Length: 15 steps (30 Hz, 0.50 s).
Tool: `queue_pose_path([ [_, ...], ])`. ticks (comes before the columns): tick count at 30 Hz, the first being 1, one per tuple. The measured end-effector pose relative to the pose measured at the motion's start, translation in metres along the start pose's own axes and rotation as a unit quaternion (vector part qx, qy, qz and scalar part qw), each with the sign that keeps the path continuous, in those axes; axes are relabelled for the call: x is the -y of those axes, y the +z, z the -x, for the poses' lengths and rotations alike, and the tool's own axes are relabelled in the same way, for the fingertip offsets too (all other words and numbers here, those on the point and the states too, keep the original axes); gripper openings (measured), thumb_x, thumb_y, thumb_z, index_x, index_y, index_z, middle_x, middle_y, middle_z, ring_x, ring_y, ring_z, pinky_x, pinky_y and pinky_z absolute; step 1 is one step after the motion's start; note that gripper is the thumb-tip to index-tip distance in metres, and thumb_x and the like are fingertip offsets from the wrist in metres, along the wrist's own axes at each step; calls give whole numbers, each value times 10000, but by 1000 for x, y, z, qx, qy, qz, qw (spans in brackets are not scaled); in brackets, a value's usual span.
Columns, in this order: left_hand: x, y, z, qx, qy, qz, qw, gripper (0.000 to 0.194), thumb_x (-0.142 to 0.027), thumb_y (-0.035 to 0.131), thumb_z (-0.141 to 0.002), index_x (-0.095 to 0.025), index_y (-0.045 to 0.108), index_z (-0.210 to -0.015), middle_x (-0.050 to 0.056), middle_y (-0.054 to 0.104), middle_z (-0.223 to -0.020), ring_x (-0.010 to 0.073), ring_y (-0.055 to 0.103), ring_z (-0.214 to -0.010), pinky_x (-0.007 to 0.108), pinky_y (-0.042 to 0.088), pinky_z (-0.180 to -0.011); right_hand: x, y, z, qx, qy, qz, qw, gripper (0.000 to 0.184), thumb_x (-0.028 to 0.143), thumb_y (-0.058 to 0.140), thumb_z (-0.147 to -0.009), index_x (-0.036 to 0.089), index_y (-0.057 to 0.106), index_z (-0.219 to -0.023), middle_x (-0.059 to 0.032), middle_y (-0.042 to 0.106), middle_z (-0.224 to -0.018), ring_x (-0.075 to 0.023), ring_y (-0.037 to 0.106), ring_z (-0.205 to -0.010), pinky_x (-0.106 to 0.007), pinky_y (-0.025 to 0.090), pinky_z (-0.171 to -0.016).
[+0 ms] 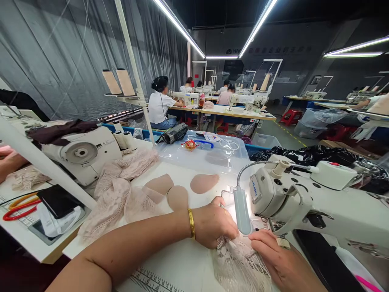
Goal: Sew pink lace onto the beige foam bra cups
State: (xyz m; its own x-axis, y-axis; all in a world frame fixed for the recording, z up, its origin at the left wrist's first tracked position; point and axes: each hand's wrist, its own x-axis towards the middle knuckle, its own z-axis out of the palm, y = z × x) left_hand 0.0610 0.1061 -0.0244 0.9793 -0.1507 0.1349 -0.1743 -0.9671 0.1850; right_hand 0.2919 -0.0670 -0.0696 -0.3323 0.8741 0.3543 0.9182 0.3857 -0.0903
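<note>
Our left hand (214,221) bunches lace fabric (240,263); our right hand (278,257) presses it flat; the lamp (242,211) hides the needle.

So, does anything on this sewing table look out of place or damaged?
Nothing looks damaged or spilled. The left hand and right hand press lace fabric at the sewing machine. Three bra cups lie loose, and more lace sits bunched beside them.

pale pink lace fabric (240,259) lies bunched flat on the white table under the sewing machine's lamp.
</note>
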Motion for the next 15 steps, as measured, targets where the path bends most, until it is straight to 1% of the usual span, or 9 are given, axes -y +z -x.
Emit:
queue_pose_path([
  [3,2,-3,-1,2,-11,-12,1000,198,-60,602,-569,-182,495,-681,-26,672,-743,170,531,-701,467,253,-922,-6,6,5,11,13,17,1000,323,196,454,-1017,317,747,-1075,-5,785,-1181,-193,756,-880,-250,606,-688],
  [5,4,-4,-1,3,-17,-11,1000,186,-68,610,-588,-181,509,-697,-20,677,-769,172,543,-711,472,259,-928,-13,12,10,18,21,33,999,330,219,460,-1020,327,733,-1171,-13,787,-1189,-199,765,-931,-256,615,-710],
  [7,7,-5,-1,5,-24,-2,1000,184,-73,618,-602,-183,533,-723,-15,687,-791,182,572,-741,481,262,-945,-19,17,14,11,24,59,998,356,239,453,-1023,324,708,-1256,-31,791,-1172,-205,774,-965,-269,626,-741],
  [9,11,-4,-2,8,-32,7,999,193,-74,626,-605,-188,554,-744,-14,696,-800,192,598,-778,494,261,-968,-21,20,15,-8,22,92,995,378,240,441,-1021,289,688,-1303,-59,791,-1180,-218,782,-970,-291,634,-752],
  [12,14,-3,-3,9,-43,7,999,195,-76,631,-613,-195,578,-758,-12,705,-802,193,602,-790,509,265,-994,-16,17,7,-53,36,114,991,361,192,407,-1025,213,700,-1235,-101,795,-1164,-239,782,-969,-319,632,-785],
  [14,15,-2,-3,7,-44,2,999,195,-73,629,-614,-196,590,-761,-11,706,-806,191,598,-786,517,266,-1002,-9,12,-1,-95,25,117,988,359,155,365,-1029,200,714,-1104,-105,810,-1085,-242,782,-949,-325,632,-803],
  [15,15,-1,-3,5,-43,0,999,196,-71,628,-614,-195,591,-762,-11,705,-807,192,599,-791,520,266,-1002,-6,10,-5,-116,11,124,985,370,143,345,-1029,207,710,-1032,-101,816,-1038,-240,786,-924,-320,635,-787],
])
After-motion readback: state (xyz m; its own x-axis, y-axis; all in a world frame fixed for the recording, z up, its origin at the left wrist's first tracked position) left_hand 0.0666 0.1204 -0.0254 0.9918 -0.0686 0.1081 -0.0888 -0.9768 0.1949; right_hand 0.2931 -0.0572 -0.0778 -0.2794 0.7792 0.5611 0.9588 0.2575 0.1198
